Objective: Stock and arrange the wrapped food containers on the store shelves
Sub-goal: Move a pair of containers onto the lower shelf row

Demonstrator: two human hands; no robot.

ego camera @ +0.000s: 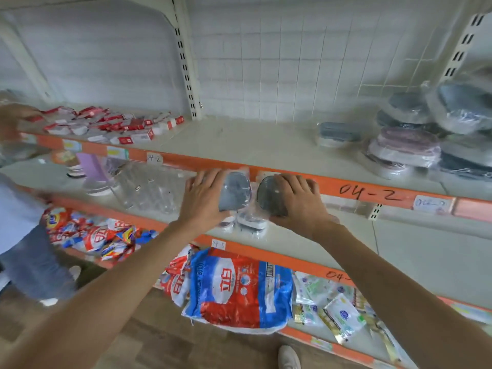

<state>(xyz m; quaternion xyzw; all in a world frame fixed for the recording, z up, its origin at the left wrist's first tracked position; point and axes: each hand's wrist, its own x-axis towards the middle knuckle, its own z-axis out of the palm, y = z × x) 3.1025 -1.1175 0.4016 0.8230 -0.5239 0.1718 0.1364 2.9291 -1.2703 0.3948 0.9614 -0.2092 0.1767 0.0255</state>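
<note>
Head camera: my left hand [205, 194] grips one wrapped grey-lidded container [235, 190] and my right hand [294, 198] grips another [269, 195], both tilted on edge side by side above the middle shelf [346, 235]. More wrapped containers [407, 145] lie stacked on the upper shelf [253, 139], right; a detergent bag [239, 286] lies below.
</note>
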